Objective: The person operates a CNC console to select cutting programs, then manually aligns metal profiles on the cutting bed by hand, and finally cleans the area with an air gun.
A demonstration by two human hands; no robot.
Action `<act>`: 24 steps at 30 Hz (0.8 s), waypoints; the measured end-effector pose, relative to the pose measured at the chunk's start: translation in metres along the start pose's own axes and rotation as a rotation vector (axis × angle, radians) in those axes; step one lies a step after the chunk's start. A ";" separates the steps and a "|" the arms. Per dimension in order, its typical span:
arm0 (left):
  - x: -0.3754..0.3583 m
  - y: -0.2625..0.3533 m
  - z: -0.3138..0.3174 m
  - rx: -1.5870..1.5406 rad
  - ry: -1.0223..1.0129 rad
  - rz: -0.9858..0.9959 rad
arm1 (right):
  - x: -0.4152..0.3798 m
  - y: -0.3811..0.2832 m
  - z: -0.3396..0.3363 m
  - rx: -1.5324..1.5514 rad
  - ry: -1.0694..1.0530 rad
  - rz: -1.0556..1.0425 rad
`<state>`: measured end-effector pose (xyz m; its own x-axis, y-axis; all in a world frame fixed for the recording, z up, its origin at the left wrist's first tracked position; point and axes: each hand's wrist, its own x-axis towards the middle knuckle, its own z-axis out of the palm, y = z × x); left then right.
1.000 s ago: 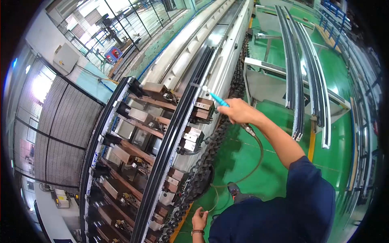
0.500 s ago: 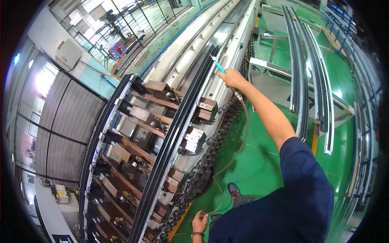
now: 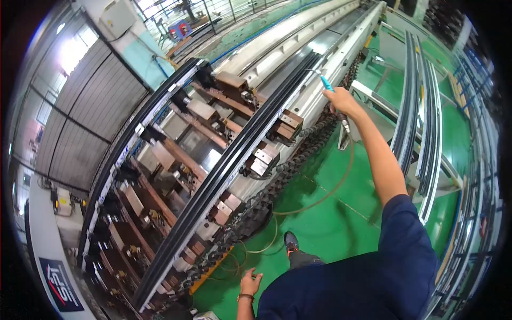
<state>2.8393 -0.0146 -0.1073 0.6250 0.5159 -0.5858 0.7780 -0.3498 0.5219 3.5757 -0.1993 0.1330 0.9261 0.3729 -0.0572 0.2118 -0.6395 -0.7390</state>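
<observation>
My right hand [image 3: 341, 101] is wrapped round a blue air blow gun [image 3: 326, 82], its thin bent nozzle pointing over the far part of a long black-and-silver profile [image 3: 220, 184]. A clear hose [image 3: 341, 184] hangs from the gun and loops down to the floor. The profile lies lengthwise on a machine bed, beside metal clamp blocks [image 3: 264, 160]. Low in the view, my left hand [image 3: 249, 281] hangs near my body with fingers loosely bent and apart, holding nothing.
A black cable chain [image 3: 261, 197] runs along the machine's near side. On the right, more long profiles [image 3: 408, 106] rest on a white-framed stand [image 3: 368, 98]. Across the bed lies a second long rail [image 3: 141, 130]. My shoe [image 3: 290, 241] is on the green floor.
My view has turned and moved along the bed, so the machine appears shifted. The blow gun stays in my right hand over the profile. My left hand has shifted slightly left in view.
</observation>
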 end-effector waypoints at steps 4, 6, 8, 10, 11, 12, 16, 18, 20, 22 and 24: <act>-0.012 -0.019 -0.002 -0.092 0.041 0.014 | -0.055 -0.043 -0.003 -0.007 -0.070 0.014; -0.029 -0.030 -0.007 -0.145 0.065 0.003 | -0.080 -0.061 0.004 -0.007 -0.126 0.027; -0.049 -0.062 0.001 -0.206 0.100 -0.018 | -0.109 -0.082 0.015 -0.007 -0.151 0.023; -0.074 -0.093 0.007 -0.236 0.155 -0.018 | -0.142 -0.107 0.027 -0.019 -0.157 0.045; -0.088 -0.110 0.012 -0.262 0.157 -0.051 | -0.152 -0.112 0.034 -0.031 -0.166 0.010; -0.103 -0.127 0.019 -0.276 0.170 -0.049 | -0.161 -0.116 0.042 -0.041 -0.182 -0.028; -0.168 -0.210 0.052 -0.329 0.247 -0.117 | -0.262 -0.188 0.072 -0.268 -0.356 -0.142; -0.201 -0.250 0.066 -0.388 0.264 -0.166 | -0.341 -0.244 0.099 -0.233 -0.512 -0.199; -0.242 -0.292 0.082 -0.389 0.305 -0.199 | -0.408 -0.285 0.135 -0.287 -0.590 -0.248; -0.283 -0.332 0.096 -0.407 0.362 -0.241 | -0.488 -0.350 0.166 -0.474 -0.729 -0.347; -0.324 -0.364 0.109 -0.450 0.441 -0.319 | -0.540 -0.396 0.206 -0.542 -0.871 -0.439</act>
<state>2.3607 -0.1393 -0.1753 0.2124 0.8414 -0.4969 0.7574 0.1795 0.6278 2.9271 -0.0094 0.3180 0.2474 0.8468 -0.4710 0.7724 -0.4658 -0.4318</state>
